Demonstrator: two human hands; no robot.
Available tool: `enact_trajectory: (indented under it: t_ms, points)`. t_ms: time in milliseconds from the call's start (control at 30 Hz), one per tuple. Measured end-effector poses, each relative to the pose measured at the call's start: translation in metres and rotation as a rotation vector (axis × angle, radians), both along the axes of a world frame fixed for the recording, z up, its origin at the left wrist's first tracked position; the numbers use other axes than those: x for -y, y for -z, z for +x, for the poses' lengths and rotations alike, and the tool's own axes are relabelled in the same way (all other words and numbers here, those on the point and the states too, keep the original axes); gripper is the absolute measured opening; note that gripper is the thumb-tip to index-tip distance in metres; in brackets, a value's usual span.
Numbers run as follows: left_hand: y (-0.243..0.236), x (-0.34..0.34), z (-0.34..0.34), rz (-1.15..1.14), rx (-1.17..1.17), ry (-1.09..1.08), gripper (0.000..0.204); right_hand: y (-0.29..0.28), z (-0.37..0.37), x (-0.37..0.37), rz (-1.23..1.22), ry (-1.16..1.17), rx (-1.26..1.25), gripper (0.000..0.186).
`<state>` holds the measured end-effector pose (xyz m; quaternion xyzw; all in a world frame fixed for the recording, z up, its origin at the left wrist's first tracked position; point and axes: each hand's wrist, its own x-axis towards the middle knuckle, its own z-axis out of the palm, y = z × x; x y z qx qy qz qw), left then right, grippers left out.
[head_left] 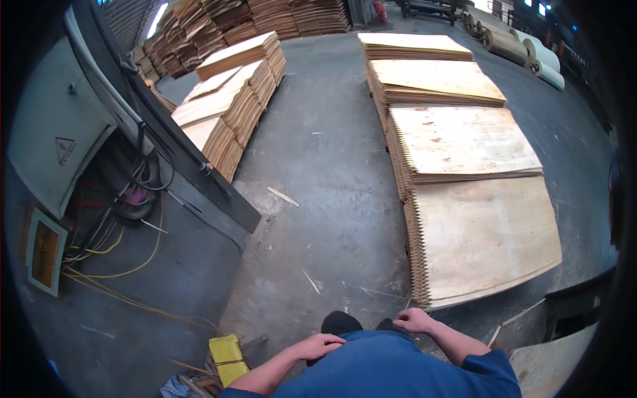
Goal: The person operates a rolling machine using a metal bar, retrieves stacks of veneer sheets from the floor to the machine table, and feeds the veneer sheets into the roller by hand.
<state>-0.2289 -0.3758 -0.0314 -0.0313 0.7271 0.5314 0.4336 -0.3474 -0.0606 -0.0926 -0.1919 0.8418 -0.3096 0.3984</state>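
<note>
Grey concrete floor (318, 146) runs up the middle of this big workshop, and look at the timber on both flanks! Over on the left, pale sheet stacks (229, 109) stand beyond a dark metal post (199, 156); far back, more brown stacks (292, 18) pile high, with big rolls (502, 44) lying at upper right. Nearer on the left, a cabinet door (56, 129) hangs over a tangle of cables, and yellow wires (133, 274) loop across the floor.

Now to the main player: the wooden sheet stack (488, 240) sits right ahead and to the right, nearest in its row, its jagged layered edge facing the aisle. And down come the arms! The left grip (322, 345) sits low at the front of the blue shirt (391, 368), fingers bent; whether it clasps anything, we cannot tell. The right grip (415, 321) is just below the stack's near left corner in view, fingers curled, contact and hold both impossible to call. Down at lower left, a yellow bundle (227, 358) wears a dark band around its middle
</note>
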Motion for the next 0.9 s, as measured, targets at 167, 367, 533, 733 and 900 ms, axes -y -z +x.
enact_trajectory:
  t_ms: [167,367,533,733,900]
  points:
    - [0.015,0.049,-0.091,-0.001,-0.061,-0.047,0.028,-0.041,-0.087,0.054,-0.106,-0.049,0.294,0.039]
    - [-0.003,0.147,-0.236,0.130,0.055,-0.020,0.025,-0.067,-0.191,0.126,-0.262,0.165,0.247,0.032]
    - [-0.037,0.187,-0.323,-0.075,0.158,0.061,0.021,-0.101,-0.265,0.164,-0.222,0.197,0.285,0.028]
    - [-0.019,0.203,-0.399,0.152,0.217,-0.607,0.006,-0.077,-0.347,0.188,-0.223,0.289,0.404,0.027]
    - [-0.016,0.194,-0.471,0.337,0.255,-0.937,0.017,-0.064,-0.447,0.203,-0.278,0.202,0.240,0.027]
